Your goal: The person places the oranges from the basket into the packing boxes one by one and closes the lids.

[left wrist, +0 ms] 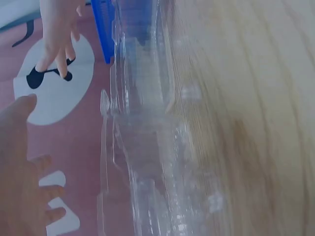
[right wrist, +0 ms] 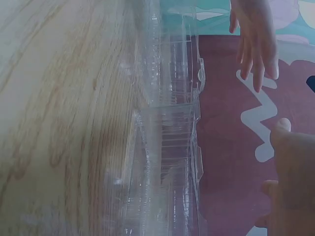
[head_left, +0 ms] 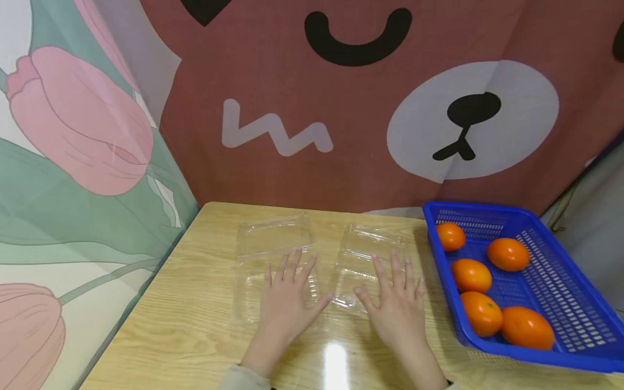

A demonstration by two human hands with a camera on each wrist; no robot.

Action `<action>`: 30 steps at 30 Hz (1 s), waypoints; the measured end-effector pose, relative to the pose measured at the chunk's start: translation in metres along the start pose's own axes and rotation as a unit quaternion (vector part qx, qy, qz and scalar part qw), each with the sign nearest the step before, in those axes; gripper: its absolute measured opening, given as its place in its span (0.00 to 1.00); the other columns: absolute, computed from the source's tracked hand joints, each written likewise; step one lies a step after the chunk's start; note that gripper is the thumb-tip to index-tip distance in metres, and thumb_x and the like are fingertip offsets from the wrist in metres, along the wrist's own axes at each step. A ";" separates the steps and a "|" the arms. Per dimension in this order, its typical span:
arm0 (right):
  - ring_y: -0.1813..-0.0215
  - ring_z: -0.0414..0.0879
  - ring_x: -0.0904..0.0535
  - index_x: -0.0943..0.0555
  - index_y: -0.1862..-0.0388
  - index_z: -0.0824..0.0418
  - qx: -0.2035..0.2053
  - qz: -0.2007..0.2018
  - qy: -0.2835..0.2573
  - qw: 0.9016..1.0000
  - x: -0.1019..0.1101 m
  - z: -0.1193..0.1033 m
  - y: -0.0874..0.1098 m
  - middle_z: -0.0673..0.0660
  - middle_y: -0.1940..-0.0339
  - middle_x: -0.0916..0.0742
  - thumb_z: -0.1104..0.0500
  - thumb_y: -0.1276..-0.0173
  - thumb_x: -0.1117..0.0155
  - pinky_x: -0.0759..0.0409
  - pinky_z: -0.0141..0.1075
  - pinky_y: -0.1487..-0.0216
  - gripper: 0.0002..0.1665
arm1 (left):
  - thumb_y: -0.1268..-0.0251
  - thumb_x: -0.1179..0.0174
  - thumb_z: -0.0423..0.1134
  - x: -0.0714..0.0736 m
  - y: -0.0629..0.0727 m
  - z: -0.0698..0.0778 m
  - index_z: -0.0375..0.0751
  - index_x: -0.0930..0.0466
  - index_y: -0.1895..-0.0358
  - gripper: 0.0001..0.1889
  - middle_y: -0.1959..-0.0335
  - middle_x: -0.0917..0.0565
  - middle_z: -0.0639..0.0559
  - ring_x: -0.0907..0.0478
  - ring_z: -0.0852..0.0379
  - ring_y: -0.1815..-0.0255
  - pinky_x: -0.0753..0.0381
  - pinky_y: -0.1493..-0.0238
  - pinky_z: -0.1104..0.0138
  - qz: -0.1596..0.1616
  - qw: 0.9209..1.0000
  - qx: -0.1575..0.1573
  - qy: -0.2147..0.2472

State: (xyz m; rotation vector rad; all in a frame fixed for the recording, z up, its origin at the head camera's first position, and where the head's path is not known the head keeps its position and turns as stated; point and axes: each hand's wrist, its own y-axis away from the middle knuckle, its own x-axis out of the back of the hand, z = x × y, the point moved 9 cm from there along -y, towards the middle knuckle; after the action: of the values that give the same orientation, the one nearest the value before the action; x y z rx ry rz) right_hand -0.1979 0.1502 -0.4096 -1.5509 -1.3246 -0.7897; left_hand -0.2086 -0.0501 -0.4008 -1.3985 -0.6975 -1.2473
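Note:
Two clear plastic clamshell boxes lie opened out side by side on the table. The left box (head_left: 274, 235) has my left hand (head_left: 287, 298) over its near half, fingers spread and straight. My right hand (head_left: 400, 303) is spread in the same way over the near part of the right box (head_left: 363, 244). Neither hand holds anything. In the left wrist view, the left hand (left wrist: 19, 172) stands apart from the clear plastic (left wrist: 147, 147). The right wrist view likewise has a gap between the right hand (right wrist: 298, 177) and the plastic box (right wrist: 167, 147).
A blue plastic basket (head_left: 570, 265) stands to the right, with several orange fruits (head_left: 508, 254) inside. The wooden table (head_left: 185, 309) ends at a printed cloth (head_left: 273, 179) behind and another, flowered cloth (head_left: 97, 227) on the left.

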 end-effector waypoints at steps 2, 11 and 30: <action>0.21 0.64 0.68 0.47 0.19 0.47 0.004 0.003 -0.001 1.000 0.000 -0.001 0.001 0.60 0.18 0.55 0.29 0.28 0.53 0.67 0.68 0.29 0.46 | 0.38 0.52 0.75 0.002 0.001 -0.005 0.60 0.45 0.22 0.44 0.21 0.45 0.48 0.48 0.42 0.22 0.49 0.28 0.38 0.002 1.000 0.002 0.017; 0.21 0.65 0.64 0.47 0.19 0.48 0.011 0.014 -0.011 1.000 -0.002 -0.006 0.004 0.61 0.18 0.55 0.34 0.28 0.46 0.57 0.70 0.30 0.46 | 0.33 0.43 0.59 0.019 0.010 -0.033 0.54 0.40 0.23 0.37 0.24 0.37 0.46 0.43 0.40 0.25 0.49 0.29 0.37 0.050 0.993 -0.004 0.102; 0.21 0.66 0.60 0.47 0.19 0.49 0.015 0.026 -0.026 0.999 -0.001 -0.006 0.012 0.61 0.18 0.51 0.39 0.28 0.42 0.51 0.69 0.30 0.45 | 0.28 0.48 0.33 0.027 0.057 -0.116 0.43 0.33 0.28 0.26 0.28 0.32 0.44 0.39 0.42 0.28 0.43 0.33 0.35 0.167 0.915 0.060 0.363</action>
State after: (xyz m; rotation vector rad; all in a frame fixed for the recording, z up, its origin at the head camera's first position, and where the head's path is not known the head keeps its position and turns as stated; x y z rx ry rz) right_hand -0.1863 0.1442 -0.4108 -1.5851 -1.3222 -0.6996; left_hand -0.1839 -0.1798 -0.4098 -0.8037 -0.0115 -1.2925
